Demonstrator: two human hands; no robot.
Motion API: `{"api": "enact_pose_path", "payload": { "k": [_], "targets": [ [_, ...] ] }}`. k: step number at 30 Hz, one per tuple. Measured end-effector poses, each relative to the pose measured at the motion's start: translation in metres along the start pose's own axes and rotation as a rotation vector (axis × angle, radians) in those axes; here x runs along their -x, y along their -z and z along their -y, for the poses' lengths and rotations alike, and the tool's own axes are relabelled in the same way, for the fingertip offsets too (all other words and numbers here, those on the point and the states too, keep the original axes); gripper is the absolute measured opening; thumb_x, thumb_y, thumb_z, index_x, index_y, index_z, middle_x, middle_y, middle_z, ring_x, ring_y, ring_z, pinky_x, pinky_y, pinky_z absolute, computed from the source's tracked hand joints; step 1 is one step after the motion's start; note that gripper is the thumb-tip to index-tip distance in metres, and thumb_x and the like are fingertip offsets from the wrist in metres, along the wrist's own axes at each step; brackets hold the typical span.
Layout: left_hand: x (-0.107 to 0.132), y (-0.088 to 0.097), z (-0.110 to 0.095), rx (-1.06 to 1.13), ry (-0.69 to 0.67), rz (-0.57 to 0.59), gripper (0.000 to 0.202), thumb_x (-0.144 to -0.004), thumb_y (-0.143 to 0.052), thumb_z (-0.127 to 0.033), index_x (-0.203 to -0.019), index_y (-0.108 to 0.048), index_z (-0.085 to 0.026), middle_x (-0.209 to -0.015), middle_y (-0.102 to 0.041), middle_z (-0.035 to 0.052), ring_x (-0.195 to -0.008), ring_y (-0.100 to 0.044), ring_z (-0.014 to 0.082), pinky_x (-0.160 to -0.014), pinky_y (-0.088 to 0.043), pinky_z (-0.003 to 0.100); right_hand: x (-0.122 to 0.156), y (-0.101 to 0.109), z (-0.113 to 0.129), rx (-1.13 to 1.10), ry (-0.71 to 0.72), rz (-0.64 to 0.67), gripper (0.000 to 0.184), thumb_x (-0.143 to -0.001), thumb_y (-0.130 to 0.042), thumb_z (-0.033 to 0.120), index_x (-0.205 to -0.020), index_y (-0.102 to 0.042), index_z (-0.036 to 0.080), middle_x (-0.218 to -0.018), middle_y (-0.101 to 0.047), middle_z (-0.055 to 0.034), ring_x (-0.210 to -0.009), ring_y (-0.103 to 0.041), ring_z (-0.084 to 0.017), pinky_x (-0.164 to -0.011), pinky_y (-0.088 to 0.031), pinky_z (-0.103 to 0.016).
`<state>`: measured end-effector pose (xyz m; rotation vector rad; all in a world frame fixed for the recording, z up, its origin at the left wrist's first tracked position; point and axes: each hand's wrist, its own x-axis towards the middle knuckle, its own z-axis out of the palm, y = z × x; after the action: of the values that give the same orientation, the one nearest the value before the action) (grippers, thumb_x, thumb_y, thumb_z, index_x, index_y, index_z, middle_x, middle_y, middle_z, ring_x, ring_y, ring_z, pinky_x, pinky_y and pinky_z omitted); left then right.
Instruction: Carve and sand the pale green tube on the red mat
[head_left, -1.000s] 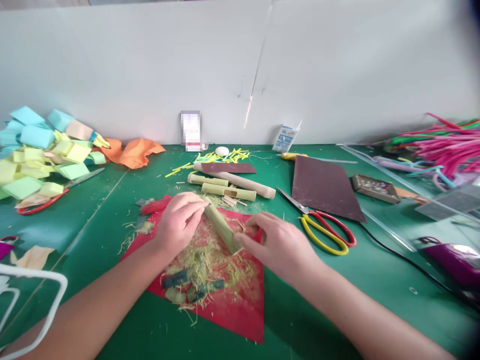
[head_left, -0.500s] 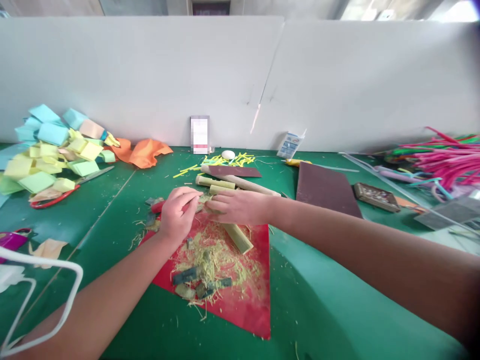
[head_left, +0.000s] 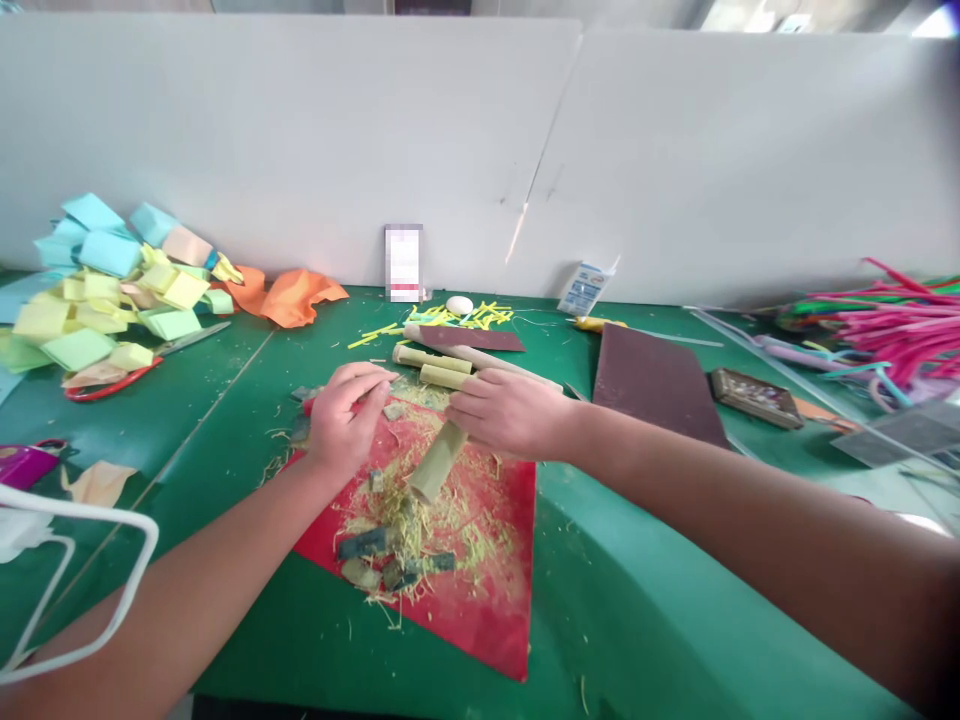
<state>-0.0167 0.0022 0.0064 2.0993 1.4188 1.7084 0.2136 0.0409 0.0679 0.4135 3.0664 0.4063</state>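
Over the red sheet [head_left: 495, 600], my right hand [head_left: 514, 412] has its fingers curled round the upper end of a pale green bamboo piece [head_left: 436, 465]. That piece slants toward me, its lower end above the shavings. At the sheet's left side my left hand [head_left: 349, 415] is closed in a pinch; anything between the fingertips is too small to name. Two more bamboo pieces [head_left: 431, 360] lie just beyond my hands. Fibrous shavings [head_left: 480, 525] and dark flat scraps [head_left: 365, 543] cover much of the sheet.
Behind lie a brown strip [head_left: 480, 340], yellow sticks [head_left: 487, 317] and a white egg-shaped thing [head_left: 459, 305]. Rightward are a dark brown sheet [head_left: 652, 385], a patterned block [head_left: 756, 398] and pink strands [head_left: 900, 330]. Folded papers [head_left: 105, 300], red-handled scissors [head_left: 112, 387] and a white cable [head_left: 142, 520] occupy the left.
My right hand has moved right and its fingers have curled round the bamboo piece. The piece's lower end has swung left. My left hand has stayed nearly still, pinched.
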Motion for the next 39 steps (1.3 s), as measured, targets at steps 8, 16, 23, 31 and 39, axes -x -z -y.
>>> {"api": "enact_pose_path", "payload": {
  "k": [8, 16, 23, 31, 39],
  "targets": [
    [-0.002, 0.001, 0.002, -0.004, 0.047, 0.027, 0.019, -0.090, -0.051, -0.023, -0.091, -0.068, -0.016, -0.095, -0.066, 0.0048, -0.092, -0.061, 0.0150, -0.087, -0.049, 0.030, 0.014, -0.006, 0.053, 0.011, -0.506, -0.045, 0.026, -0.083, -0.051, 0.038, -0.085, -0.064, 0.015, -0.082, -0.062, -0.0087, -0.080, -0.053, -0.023, -0.070, -0.036, -0.036],
    [0.000, -0.004, 0.003, -0.020, -0.070, 0.185, 0.016, -0.088, -0.052, -0.019, -0.091, -0.068, -0.017, -0.091, -0.065, 0.0056, -0.090, -0.060, 0.0166, -0.084, -0.049, 0.032, 0.008, -0.012, 0.085, -0.325, -0.917, 0.007, 0.023, -0.081, -0.051, 0.039, -0.069, -0.058, 0.020, -0.071, -0.062, -0.0032, -0.063, -0.054, -0.016, -0.052, -0.029, -0.029],
    [0.002, -0.011, 0.008, -0.085, -0.179, 0.302, 0.016, -0.088, -0.052, -0.019, -0.092, -0.068, -0.017, -0.091, -0.066, 0.0071, -0.088, -0.060, 0.0180, -0.084, -0.050, 0.036, 0.014, -0.024, 0.091, -0.480, -0.970, -0.052, 0.023, -0.080, -0.053, 0.038, -0.065, -0.054, 0.021, -0.067, -0.061, -0.0009, -0.058, -0.052, -0.013, -0.050, -0.027, -0.027],
    [0.002, -0.016, 0.003, -0.135, -0.287, 0.416, 0.015, -0.088, -0.052, -0.016, -0.094, -0.067, -0.017, -0.091, -0.066, 0.0070, -0.089, -0.059, 0.0178, -0.083, -0.049, 0.036, 0.024, -0.024, 0.099, -0.590, -0.970, -0.093, 0.024, -0.074, -0.060, 0.041, -0.089, -0.058, 0.022, -0.082, -0.063, -0.0007, -0.061, -0.053, -0.013, -0.052, -0.032, -0.025],
    [0.013, -0.022, -0.014, -0.176, -0.344, 0.491, 0.017, -0.090, -0.049, -0.015, -0.090, -0.065, -0.014, -0.092, -0.063, 0.0083, -0.094, -0.057, 0.0188, -0.084, -0.049, 0.036, 0.025, -0.030, 0.099, -0.628, -0.943, -0.135, 0.012, -0.075, -0.056, 0.030, -0.071, -0.049, 0.021, -0.071, -0.055, 0.0008, -0.056, -0.046, -0.011, -0.051, -0.031, -0.024]
  ]
}}
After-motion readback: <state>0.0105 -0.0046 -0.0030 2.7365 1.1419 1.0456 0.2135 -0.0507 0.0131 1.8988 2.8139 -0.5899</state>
